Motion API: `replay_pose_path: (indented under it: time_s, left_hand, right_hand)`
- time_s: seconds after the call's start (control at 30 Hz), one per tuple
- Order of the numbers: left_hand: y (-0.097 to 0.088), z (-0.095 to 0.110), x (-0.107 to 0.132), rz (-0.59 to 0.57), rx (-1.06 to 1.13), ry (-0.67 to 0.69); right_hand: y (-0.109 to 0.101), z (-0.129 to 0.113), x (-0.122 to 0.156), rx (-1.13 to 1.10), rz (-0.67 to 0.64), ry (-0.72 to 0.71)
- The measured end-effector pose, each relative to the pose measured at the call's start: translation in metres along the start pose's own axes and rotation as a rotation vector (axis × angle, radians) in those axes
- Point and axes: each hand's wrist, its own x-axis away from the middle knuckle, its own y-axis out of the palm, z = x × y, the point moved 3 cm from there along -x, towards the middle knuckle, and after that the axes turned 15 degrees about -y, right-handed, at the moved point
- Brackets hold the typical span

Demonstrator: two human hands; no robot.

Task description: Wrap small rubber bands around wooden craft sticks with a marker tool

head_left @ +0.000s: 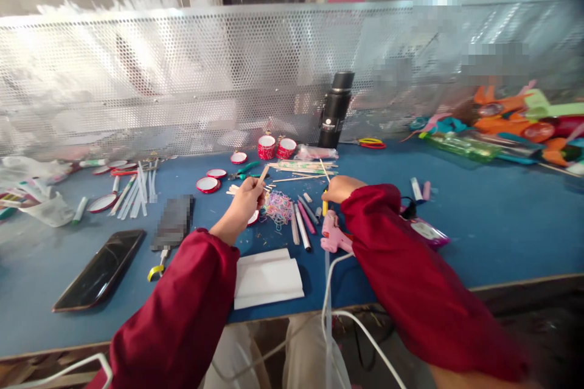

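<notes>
"The left hand is pinching one flat wooden stick, its fingers curling nearly closed around the lower end."

"Which way is that pointing?"

"Its free end is pointing away from the person, leaning right, the long axis running obliquely up from the grip."

"And the right hand?"

"That one is holding one thin stick in bunched fingers; its long axis is slanting away and slightly left. Both sticks are sitting above the blue table, well apart."

"What's lying close by?"

"Between the hands, one heap of coloured loops is lying beside some pens, too crowded for a sure count. One pink glue gun is resting just below the right hand, and one white paper is lying nearer the person."

"Farther out?"

"Two red cylinders are standing side by side, one black flask is standing to their right, and two dark flat devices are lying off left."
</notes>
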Motion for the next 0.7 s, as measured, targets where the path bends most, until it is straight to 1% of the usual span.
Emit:
replay_pose_path:
  time_s: [0.2,0.33,0.43,0.6,0.7]
  left_hand:
    - [0.003,0.000,-0.001,-0.005,0.004,0.000]
    - [0.004,-0.001,-0.001,-0.010,0.010,0.006]
    - [0.003,-0.001,-0.001,0.001,0.013,0.015]
    - [0.002,0.000,0.000,0.018,0.004,0.017]
    - [0.003,0.001,0.001,0.027,-0.007,0.014]
  right_hand:
    - [0.002,0.005,-0.001,-0.009,0.011,0.010]
    - [0.009,-0.001,-0.007,-0.022,0.036,-0.012]
    - [0.010,-0.007,-0.012,-0.047,0.069,-0.030]
    - [0.001,-0.005,-0.008,-0.132,0.115,-0.051]
    - [-0.008,0.000,-0.004,-0.197,0.194,-0.088]
